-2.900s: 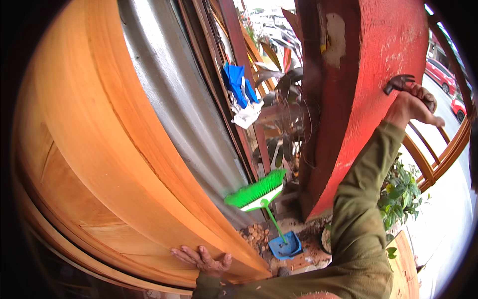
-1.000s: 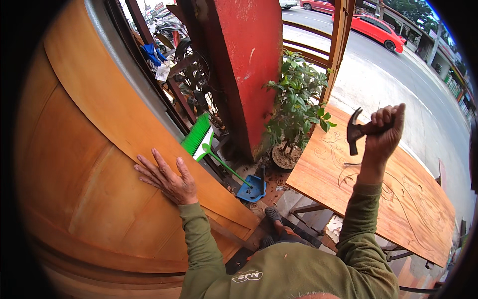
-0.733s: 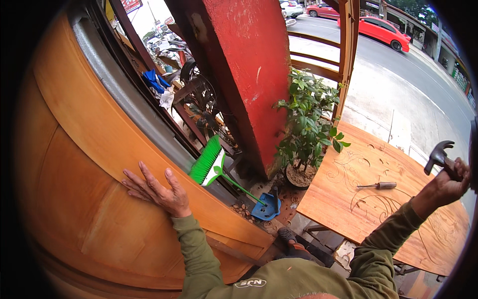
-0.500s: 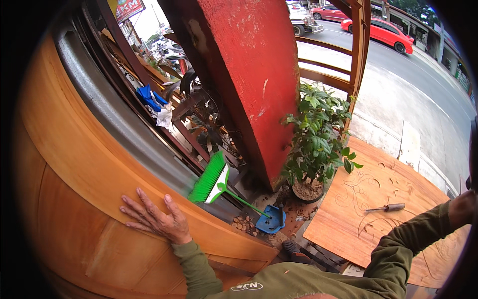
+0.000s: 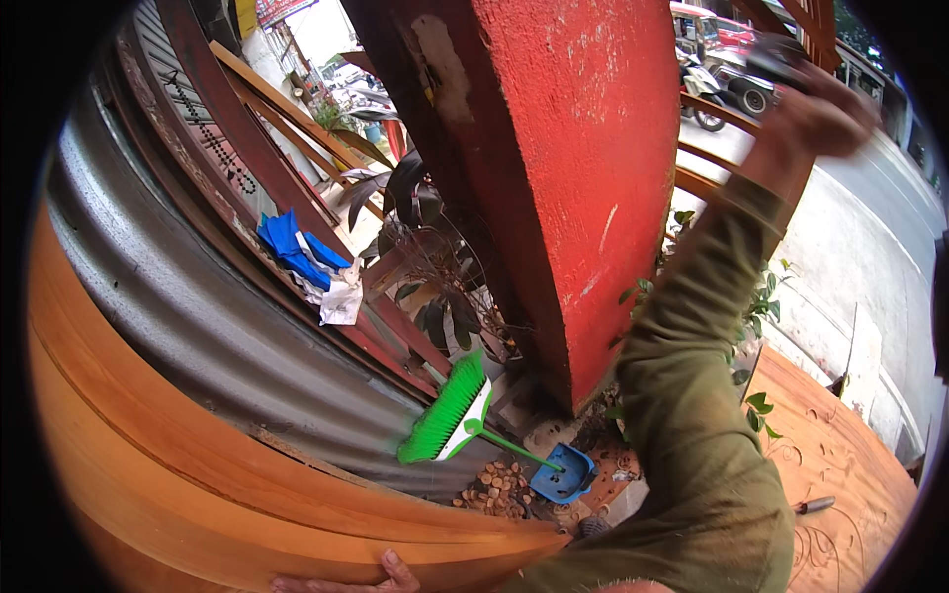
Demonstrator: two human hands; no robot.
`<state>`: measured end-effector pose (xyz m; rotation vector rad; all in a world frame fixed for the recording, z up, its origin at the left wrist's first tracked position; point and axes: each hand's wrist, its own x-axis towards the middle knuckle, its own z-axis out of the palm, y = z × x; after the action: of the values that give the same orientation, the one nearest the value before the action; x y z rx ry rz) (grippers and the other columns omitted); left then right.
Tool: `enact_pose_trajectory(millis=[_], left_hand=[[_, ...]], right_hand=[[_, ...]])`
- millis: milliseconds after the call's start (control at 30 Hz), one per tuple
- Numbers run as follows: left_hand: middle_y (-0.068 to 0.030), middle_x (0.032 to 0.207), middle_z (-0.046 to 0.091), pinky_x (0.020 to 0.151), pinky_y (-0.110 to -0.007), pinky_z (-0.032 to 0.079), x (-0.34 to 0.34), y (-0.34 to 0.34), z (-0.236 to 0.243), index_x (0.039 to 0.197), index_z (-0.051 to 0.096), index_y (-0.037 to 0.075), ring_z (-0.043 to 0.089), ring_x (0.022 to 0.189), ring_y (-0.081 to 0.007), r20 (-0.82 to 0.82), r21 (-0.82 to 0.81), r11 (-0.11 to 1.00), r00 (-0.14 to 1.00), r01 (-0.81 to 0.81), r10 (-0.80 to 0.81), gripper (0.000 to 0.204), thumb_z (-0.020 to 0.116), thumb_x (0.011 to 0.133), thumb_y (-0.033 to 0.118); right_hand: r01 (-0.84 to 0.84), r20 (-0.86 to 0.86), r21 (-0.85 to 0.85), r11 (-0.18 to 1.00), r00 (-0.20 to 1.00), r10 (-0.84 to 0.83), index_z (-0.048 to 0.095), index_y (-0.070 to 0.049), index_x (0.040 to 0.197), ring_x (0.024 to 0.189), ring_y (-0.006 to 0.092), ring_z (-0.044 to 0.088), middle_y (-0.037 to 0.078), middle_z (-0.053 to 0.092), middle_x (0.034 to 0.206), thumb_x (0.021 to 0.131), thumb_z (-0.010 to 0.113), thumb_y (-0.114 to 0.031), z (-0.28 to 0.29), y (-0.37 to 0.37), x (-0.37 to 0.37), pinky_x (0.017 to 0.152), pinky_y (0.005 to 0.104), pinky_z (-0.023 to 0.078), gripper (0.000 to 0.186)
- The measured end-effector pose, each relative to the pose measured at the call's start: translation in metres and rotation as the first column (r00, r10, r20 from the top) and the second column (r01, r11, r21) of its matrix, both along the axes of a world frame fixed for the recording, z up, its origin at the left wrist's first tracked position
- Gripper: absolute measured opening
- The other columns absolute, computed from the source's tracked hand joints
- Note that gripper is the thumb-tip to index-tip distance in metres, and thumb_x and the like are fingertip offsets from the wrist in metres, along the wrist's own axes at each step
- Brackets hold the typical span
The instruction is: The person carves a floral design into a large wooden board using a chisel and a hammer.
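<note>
The right hand (image 5: 825,114) is raised at the far right, its grip closed around a hammer (image 5: 775,61); both are blurred. The sleeved right forearm (image 5: 697,326) extends from the near edge to this hand and crosses in front of the red pillar (image 5: 603,188). The left hand (image 5: 381,581) is at the near edge, partly cut off; its grip is spread, thumb apart from the fingers, resting on the wooden panel (image 5: 237,484). The panel occupies the near left.

Beyond the panel, a corrugated metal sheet (image 5: 188,306) covers the left side. A broom (image 5: 450,410) with green bristles stands head up at the sheet's right, its handle angled down to a blue dustpan (image 5: 565,478). Wood pieces (image 5: 494,489) lie in a heap just left of the dustpan.

On the near right, a handled tool (image 5: 816,505) lies on a wooden desk (image 5: 840,450) marked with curved lines. Blue material (image 5: 287,242) and white paper (image 5: 342,300) are located at the far left, beside the pillar. A motorcycle (image 5: 704,94) is visible beyond the pillar.
</note>
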<state>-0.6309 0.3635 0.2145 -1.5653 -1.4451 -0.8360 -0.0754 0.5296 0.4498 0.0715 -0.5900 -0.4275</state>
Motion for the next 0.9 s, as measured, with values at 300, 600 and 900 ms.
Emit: enact_pose_trajectory(millis=[300,600,900], left_hand=[[-0.0232,0.17,0.019,0.123,-0.066,0.007,0.018,0.013,0.012,0.166,0.019,0.01,0.016,0.156,-0.0479,0.032,0.134,0.991,0.999,0.021,-0.025,0.085,0.045,0.103,0.06],[-0.0222,0.17,0.021,0.123,-0.066,0.004,-0.003,-0.004,0.013,0.165,0.021,0.009,0.017,0.157,-0.0445,0.021,0.092,0.996,1.0,-0.003,0.001,0.085,0.044,0.103,0.062],[-0.0184,0.169,0.026,0.122,-0.067,0.007,-0.011,-0.012,0.006,0.161,0.035,0.011,0.018,0.157,-0.0436,0.086,0.103,0.975,0.975,0.198,-0.207,0.074,0.05,0.103,0.055]], right_hand=[[-0.406,-0.068,-0.033,0.913,0.913,0.403,0.047,-0.007,0.1,0.045,0.0104,0.032,-0.001,0.038,0.062,0.091,0.052,0.003,-0.008,0.16,0.012,0.041,0.0301,0.033,0.015],[-0.77,0.018,-0.014,0.638,0.638,0.77,0.057,-0.016,0.113,0.049,0.0097,0.036,-0.004,0.038,0.066,0.096,0.056,-0.013,-0.062,0.017,-0.059,0.049,0.0289,0.035,0.018],[-0.856,0.022,-0.114,0.504,0.505,0.863,0.058,-0.007,0.117,0.048,0.0119,0.04,-0.002,0.038,0.064,0.095,0.056,-0.017,-0.158,-0.184,-0.182,0.046,0.0302,0.039,0.025]])
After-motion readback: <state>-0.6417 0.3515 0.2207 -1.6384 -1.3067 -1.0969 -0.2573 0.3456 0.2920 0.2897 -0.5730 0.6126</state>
